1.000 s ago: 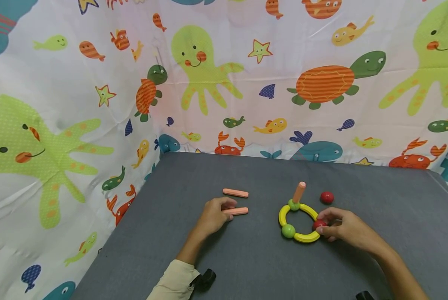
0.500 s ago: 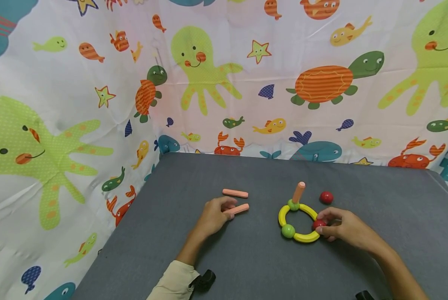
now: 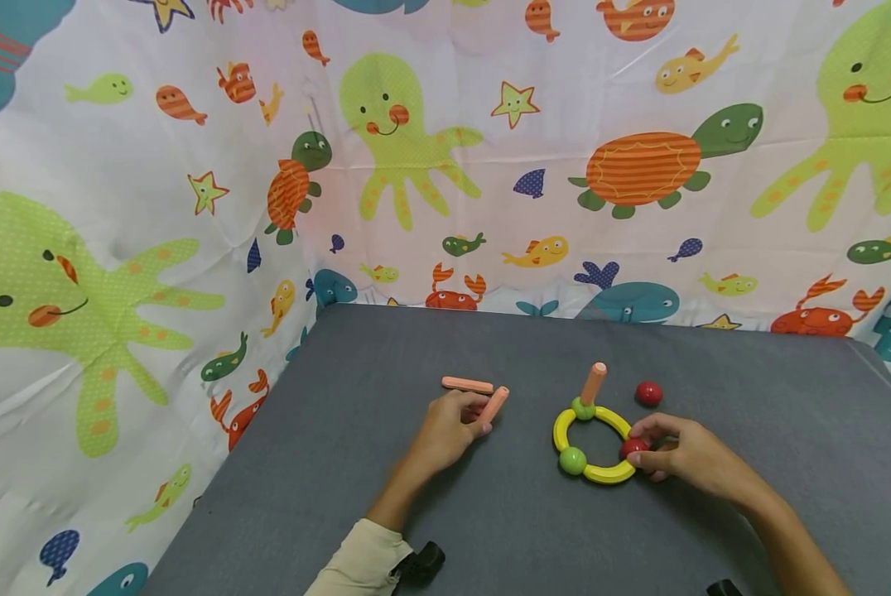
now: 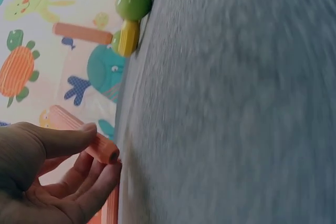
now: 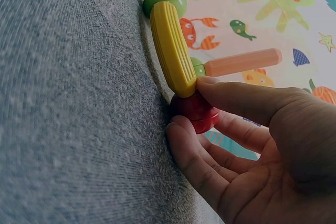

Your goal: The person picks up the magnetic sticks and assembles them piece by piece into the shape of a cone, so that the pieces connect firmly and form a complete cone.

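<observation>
My left hand (image 3: 449, 430) pinches a salmon-coloured ridged stick (image 4: 79, 129) between thumb and fingers, its far end tilted up. Just behind it, a second salmon stick (image 3: 467, 385) lies on the table. To the right lies a ring of curved yellow pieces (image 3: 609, 474) joined by balls. One green ball (image 3: 573, 460) sits at its front left; another green ball (image 3: 583, 408) at the back carries an upright salmon stick (image 3: 594, 383). My right hand (image 3: 687, 451) grips the red ball (image 5: 194, 113) on the ring's right side, thumb against the adjoining yellow piece.
A loose red ball (image 3: 649, 393) lies behind my right hand. The grey cloth-covered table (image 3: 281, 497) meets a white curtain (image 3: 431, 182) printed with sea animals at its back and left edges.
My left hand has lifted the nearer salmon stick, tilted it upward and moved it slightly right. My right hand stays on the ring's red ball.
</observation>
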A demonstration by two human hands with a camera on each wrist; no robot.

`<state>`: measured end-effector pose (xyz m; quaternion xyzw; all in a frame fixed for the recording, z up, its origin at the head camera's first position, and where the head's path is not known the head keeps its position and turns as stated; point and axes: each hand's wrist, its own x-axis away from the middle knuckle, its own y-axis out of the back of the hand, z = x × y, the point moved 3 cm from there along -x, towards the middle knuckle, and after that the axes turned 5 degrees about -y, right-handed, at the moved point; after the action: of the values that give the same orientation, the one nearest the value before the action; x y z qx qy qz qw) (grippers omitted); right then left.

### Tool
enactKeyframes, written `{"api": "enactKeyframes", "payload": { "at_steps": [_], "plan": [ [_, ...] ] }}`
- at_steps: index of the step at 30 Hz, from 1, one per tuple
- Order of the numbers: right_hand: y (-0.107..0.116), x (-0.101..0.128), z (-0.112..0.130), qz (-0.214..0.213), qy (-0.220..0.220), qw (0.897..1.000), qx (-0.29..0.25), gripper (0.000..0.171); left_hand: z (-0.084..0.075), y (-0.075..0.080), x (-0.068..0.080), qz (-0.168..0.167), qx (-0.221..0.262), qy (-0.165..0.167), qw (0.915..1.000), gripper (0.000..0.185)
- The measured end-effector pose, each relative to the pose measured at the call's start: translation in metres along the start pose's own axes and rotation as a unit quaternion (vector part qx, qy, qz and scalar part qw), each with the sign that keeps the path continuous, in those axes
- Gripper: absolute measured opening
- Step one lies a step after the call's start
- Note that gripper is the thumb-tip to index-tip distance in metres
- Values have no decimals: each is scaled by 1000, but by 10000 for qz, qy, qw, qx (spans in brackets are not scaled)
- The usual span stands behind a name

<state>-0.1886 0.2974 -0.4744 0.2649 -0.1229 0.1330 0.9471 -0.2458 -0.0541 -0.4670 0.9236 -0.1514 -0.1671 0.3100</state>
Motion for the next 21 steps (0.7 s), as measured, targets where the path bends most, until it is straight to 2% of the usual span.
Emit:
{"api": "enactKeyframes", "payload": {
  "at_steps": [6,11,21],
  "plan": [
    [0,-1,-1,-19,0,10000,0,47,-11,-15,-3,20,255,-104,9996,37],
    [0,-1,-2,-18,-5,10000,-45,46,-24,-29,-7,119,410,-312,9986,38],
    [0,-1,0,-22,-51,10000,-27,48,-54,-54,-14,401,487,-660,9958,34]
  ]
}}
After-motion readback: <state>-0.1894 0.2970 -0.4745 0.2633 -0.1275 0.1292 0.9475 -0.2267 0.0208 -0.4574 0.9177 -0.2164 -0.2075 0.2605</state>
